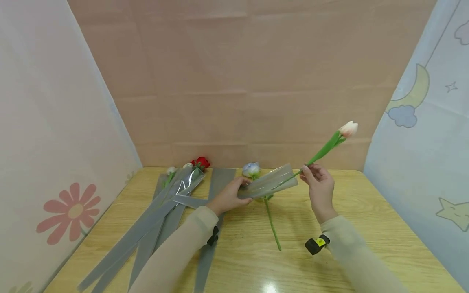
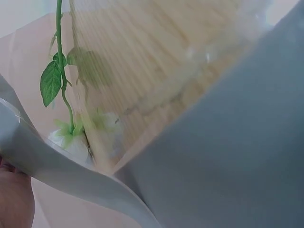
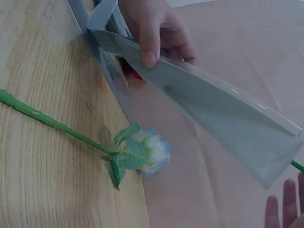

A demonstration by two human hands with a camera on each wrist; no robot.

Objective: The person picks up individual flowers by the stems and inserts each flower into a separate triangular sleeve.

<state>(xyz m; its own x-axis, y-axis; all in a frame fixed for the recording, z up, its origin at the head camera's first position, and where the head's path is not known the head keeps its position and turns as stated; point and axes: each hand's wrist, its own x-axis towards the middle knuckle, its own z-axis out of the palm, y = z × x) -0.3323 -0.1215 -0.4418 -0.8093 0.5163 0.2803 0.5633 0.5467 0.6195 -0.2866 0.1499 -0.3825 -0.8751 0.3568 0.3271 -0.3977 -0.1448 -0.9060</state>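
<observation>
My left hand grips the narrow part of a cone-shaped flower sleeve, part clear and part grey. In the right wrist view its thumb lies along the sleeve's edge. My right hand pinches the green stem of a pale pink tulip, whose bloom points up and to the right. The lower stem reaches through the sleeve's wide mouth. A pale blue and white artificial rose lies on the table behind and below the sleeve, its stem running toward the front.
Several grey and clear flower sleeves overlap at the left of the wooden table, with a red rose and a white flower at their far ends. A flat grey sleeve lies under my left forearm. Fabric walls stand at the back and sides.
</observation>
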